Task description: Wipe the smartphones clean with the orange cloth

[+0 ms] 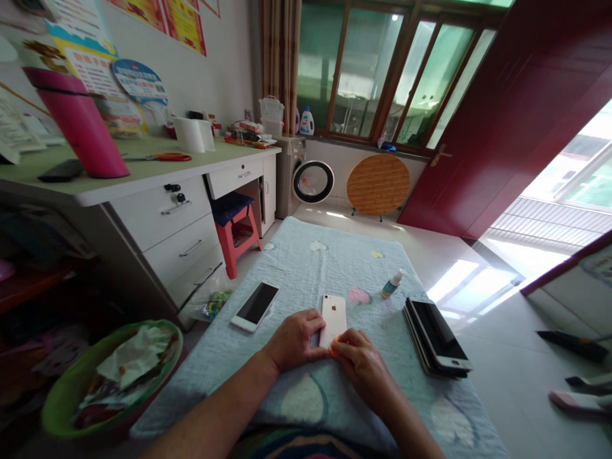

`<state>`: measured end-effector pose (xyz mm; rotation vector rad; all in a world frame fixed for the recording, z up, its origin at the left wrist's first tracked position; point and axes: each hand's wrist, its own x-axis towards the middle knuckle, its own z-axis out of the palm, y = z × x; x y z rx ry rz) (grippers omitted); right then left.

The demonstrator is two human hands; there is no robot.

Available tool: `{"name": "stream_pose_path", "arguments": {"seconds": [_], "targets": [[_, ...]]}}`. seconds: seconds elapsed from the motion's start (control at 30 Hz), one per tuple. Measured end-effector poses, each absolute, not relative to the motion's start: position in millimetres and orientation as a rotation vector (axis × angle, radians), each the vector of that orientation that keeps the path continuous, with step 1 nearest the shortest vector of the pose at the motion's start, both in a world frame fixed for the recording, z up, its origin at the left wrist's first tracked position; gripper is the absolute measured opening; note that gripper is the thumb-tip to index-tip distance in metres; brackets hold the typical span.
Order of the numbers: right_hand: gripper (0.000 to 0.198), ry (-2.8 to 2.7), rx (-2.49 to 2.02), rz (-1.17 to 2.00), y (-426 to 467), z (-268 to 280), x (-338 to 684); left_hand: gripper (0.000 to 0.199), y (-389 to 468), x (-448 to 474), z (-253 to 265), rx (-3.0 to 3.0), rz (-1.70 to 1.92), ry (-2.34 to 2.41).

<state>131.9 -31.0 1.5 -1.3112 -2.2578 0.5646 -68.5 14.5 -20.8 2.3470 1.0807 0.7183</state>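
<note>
Where left hand (295, 338) and right hand (362, 358) converge, the phone (333, 319) lies between.

a pale pink phone (333, 322) with a dark apple logo lies back up on a light blue cover (329, 261); its camera end points away, the lens at the far left corner; its long sides run nearly straight ahead; a small orange piece (333, 347), mostly hidden, sits at the phone's near right corner

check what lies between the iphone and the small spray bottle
In the head view, no object lies between the iPhone and the small spray bottle: only light-blue cloth with a pink printed patch.
</note>
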Motion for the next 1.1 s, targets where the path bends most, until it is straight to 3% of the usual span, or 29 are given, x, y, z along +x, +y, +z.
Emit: {"name": "stream_pose_path", "arguments": {"seconds": [0.23,0.37,0.57,0.63,0.9,1.1], "targets": [[0.026,-2.202,-1.315,0.718,-34,4,153,0.047,14,-70,-22,2.421,0.693,1.117],[0.020,-2.022,-1.422,0.519,-25,-1,166,0.054,7,-60,-17,2.462,0.639,1.212],[0.012,-1.808,-1.393,0.234,-16,-17,166,0.097,-7,-20,-17,2.299,0.569,1.628],[0.011,-1.801,-1.390,0.211,-16,-21,165,0.103,-9,-10,-17,2.261,0.518,1.685],[0.017,-1.753,-1.381,0.101,-16,-27,168,0.078,-5,-1,-2,2.216,0.397,1.783],[0.018,-1.704,-1.356,0.078,-16,-26,168,0.072,1,-4,4,2.187,0.338,1.835]]}}
